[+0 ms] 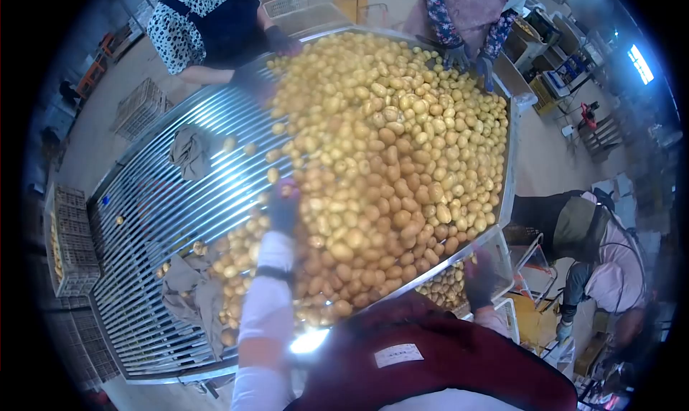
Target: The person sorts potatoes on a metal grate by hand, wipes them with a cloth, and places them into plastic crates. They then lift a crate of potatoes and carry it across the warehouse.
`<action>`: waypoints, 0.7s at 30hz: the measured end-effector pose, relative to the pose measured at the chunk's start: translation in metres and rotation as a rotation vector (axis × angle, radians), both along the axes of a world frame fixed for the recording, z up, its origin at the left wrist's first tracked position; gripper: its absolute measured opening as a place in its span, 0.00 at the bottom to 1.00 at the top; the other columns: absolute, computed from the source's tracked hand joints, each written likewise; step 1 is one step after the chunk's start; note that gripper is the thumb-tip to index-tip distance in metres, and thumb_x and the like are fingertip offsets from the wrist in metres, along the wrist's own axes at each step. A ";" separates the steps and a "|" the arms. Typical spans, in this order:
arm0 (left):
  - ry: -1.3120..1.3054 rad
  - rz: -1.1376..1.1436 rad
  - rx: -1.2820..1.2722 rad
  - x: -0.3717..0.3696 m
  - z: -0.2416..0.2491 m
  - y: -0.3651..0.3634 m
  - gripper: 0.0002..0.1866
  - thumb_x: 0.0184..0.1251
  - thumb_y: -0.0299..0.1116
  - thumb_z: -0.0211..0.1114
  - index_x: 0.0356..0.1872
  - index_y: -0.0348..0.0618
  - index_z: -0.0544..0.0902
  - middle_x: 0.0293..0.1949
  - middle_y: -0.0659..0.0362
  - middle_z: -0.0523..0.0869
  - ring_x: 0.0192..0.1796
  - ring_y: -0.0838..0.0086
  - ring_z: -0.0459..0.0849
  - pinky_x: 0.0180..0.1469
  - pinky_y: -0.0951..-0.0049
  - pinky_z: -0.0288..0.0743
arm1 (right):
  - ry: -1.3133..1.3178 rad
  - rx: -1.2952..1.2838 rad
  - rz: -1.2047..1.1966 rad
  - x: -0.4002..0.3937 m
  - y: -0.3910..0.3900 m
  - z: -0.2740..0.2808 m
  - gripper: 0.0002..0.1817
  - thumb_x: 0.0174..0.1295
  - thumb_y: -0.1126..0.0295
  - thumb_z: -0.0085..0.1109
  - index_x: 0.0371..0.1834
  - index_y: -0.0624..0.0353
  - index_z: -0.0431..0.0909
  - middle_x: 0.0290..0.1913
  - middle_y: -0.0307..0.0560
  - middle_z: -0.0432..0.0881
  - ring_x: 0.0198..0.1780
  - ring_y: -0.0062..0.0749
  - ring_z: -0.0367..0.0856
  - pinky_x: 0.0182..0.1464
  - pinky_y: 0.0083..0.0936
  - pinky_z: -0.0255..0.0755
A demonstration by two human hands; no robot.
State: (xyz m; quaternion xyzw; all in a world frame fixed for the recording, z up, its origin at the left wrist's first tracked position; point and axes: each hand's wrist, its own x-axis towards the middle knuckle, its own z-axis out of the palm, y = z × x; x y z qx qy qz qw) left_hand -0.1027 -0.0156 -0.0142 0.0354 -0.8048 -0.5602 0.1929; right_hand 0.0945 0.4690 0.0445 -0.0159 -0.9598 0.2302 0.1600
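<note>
A big heap of yellow-brown potatoes covers the right side of a slatted metal sorting table. My left hand, in a dark glove below a white sleeve, reaches over the left edge of the heap. Potatoes lie around its fingertips, and motion blur hides how the fingers are set. Beside the table's near right edge, my right hand hangs low, dark-gloved and smeared. Next to it is a container of smaller potatoes, partly hidden by my dark red apron.
Grey cloths lie on the slats, one more nearer me. Two people work across the table, gloved hands at the heap. Another person bends down at the right. Plastic crates stand at the left.
</note>
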 end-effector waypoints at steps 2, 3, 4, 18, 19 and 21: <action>0.019 0.096 0.265 0.023 0.027 0.005 0.10 0.64 0.24 0.66 0.45 0.43 0.81 0.39 0.60 0.84 0.40 0.77 0.81 0.39 0.73 0.76 | -0.013 -0.004 0.198 -0.039 -0.059 0.011 0.26 0.59 0.73 0.59 0.63 0.53 0.74 0.59 0.51 0.78 0.62 0.46 0.76 0.57 0.39 0.74; 0.027 0.150 0.399 0.038 0.043 0.009 0.10 0.64 0.23 0.67 0.45 0.42 0.80 0.40 0.62 0.83 0.40 0.80 0.80 0.39 0.76 0.75 | -0.060 0.048 0.324 -0.057 -0.087 0.018 0.24 0.59 0.72 0.59 0.62 0.51 0.75 0.58 0.51 0.79 0.64 0.45 0.76 0.58 0.40 0.74; 0.073 0.212 0.504 0.055 0.051 0.010 0.10 0.67 0.26 0.65 0.48 0.40 0.79 0.43 0.61 0.83 0.42 0.79 0.81 0.43 0.77 0.76 | -0.083 0.062 0.472 -0.072 -0.112 0.011 0.25 0.58 0.72 0.59 0.62 0.49 0.76 0.59 0.50 0.79 0.64 0.46 0.75 0.59 0.41 0.73; -0.291 0.773 -0.092 0.271 0.013 -0.040 0.13 0.61 0.22 0.65 0.48 0.37 0.80 0.46 0.56 0.82 0.48 0.70 0.80 0.53 0.70 0.75 | 0.031 0.315 0.612 -0.340 -0.144 -0.062 0.24 0.61 0.65 0.57 0.63 0.44 0.75 0.59 0.44 0.77 0.66 0.46 0.72 0.60 0.43 0.74; -0.342 0.736 -0.229 0.268 0.010 -0.034 0.13 0.60 0.20 0.65 0.47 0.37 0.80 0.45 0.56 0.82 0.47 0.69 0.80 0.53 0.70 0.75 | 0.066 0.327 0.519 -0.347 -0.149 -0.058 0.23 0.62 0.66 0.56 0.63 0.45 0.75 0.59 0.44 0.77 0.66 0.46 0.72 0.60 0.43 0.74; -0.300 0.578 -0.508 0.253 0.004 -0.014 0.11 0.57 0.21 0.66 0.43 0.38 0.81 0.45 0.53 0.82 0.49 0.62 0.81 0.56 0.64 0.74 | 0.219 0.281 0.405 -0.348 -0.167 -0.049 0.23 0.62 0.69 0.55 0.63 0.46 0.75 0.59 0.45 0.77 0.65 0.47 0.73 0.60 0.42 0.73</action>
